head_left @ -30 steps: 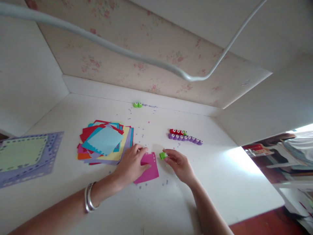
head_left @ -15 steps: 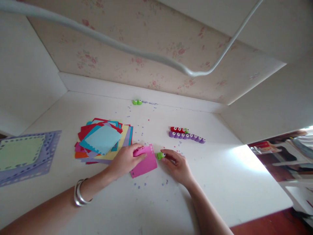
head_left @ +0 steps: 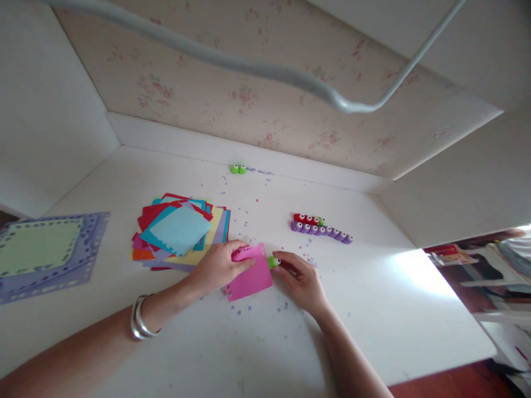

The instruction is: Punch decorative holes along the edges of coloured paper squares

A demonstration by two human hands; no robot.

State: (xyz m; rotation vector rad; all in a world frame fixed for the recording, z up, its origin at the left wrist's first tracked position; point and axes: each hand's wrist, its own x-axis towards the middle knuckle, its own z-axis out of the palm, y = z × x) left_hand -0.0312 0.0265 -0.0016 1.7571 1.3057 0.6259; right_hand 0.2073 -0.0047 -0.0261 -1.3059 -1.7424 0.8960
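Observation:
My left hand [head_left: 218,266] pinches a pink sheet of paper [head_left: 253,279] by its upper left part. Small cut-outs run along the sheet's top and left edges. In my right hand [head_left: 303,282], between thumb and fingers, is a small green paper punch [head_left: 271,262] with a googly eye. The punch sits at the sheet's right edge; whether the paper is inside its slot I cannot tell. Left of the sheet, a pile of coloured paper [head_left: 180,229] lies close to my left hand.
Behind my right hand lie a row of purple punches [head_left: 321,230] and a row of red punches [head_left: 306,218] with a green one at its end. Two green punches [head_left: 238,169] stand by the wall. Punched purple sheets [head_left: 93,249] lie far left. Paper bits are scattered about.
The pink sheet and the green punch have come together; the gap between them has closed. The whole view has shifted slightly.

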